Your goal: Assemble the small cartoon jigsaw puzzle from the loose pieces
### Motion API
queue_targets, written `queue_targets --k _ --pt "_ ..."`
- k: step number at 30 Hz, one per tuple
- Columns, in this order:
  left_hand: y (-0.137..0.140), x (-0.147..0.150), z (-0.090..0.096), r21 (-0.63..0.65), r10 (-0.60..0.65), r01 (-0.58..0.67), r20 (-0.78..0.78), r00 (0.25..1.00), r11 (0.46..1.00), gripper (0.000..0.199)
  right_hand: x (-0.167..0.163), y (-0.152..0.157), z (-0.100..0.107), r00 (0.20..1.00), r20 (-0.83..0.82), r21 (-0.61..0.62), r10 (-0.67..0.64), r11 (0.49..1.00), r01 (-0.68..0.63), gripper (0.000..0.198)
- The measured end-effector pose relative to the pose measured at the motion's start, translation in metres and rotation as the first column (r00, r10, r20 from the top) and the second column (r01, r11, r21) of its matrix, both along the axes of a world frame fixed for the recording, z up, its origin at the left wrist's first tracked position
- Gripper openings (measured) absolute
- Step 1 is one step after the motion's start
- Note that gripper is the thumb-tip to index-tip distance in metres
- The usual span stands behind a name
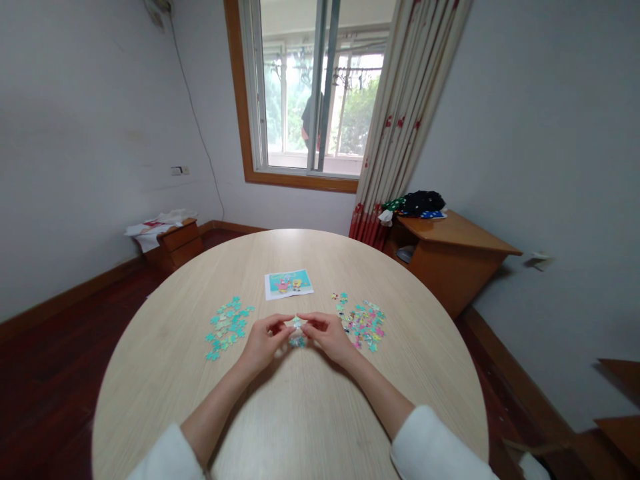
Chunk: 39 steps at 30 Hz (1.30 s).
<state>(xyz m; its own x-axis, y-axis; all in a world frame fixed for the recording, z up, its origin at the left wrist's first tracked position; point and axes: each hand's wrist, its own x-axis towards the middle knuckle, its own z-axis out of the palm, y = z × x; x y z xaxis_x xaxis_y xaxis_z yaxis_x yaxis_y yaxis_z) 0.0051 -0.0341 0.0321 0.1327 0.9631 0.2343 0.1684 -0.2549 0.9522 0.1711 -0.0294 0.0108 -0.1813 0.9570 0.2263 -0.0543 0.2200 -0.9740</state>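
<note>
Turquoise and pale green puzzle pieces lie as a loose left pile (227, 327) on the round, wood-patterned table (300, 420), to the left of the person's hands. Between the two hands, near the middle of the table, there is a small group of pieces (297, 325), whitish and bluish in colour. The left hand (267, 339) has its thumb and forefinger brought together at this group, and the right hand (327, 335) meets it from the other side in the same manner, so the grip of both is closed on the pieces (whether they are lifted from the table, I cannot tell). Just beside the right hand is spread a right pile (367, 323), more mixed, with pink, yellow and turquoise. Beyond the hands a picture card (289, 285) lies flat, showing a pink figure and a yellow figure upon turquoise. Behind the table stand a window (287, 100), a patterned curtain (400, 100) and, at right, a brown cabinet (460, 237) with folded or heaped cloths (424, 203) on top.
</note>
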Motion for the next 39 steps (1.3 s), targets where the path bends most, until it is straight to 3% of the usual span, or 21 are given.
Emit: queue_targets --k 39 --pt "0.0012 -0.0005 -0.0048 0.040 0.008 -0.007 -0.012 1.000 0.999 0.030 0.0010 -0.0008 0.0016 1.000 0.024 0.024 -0.018 1.000 0.017 0.034"
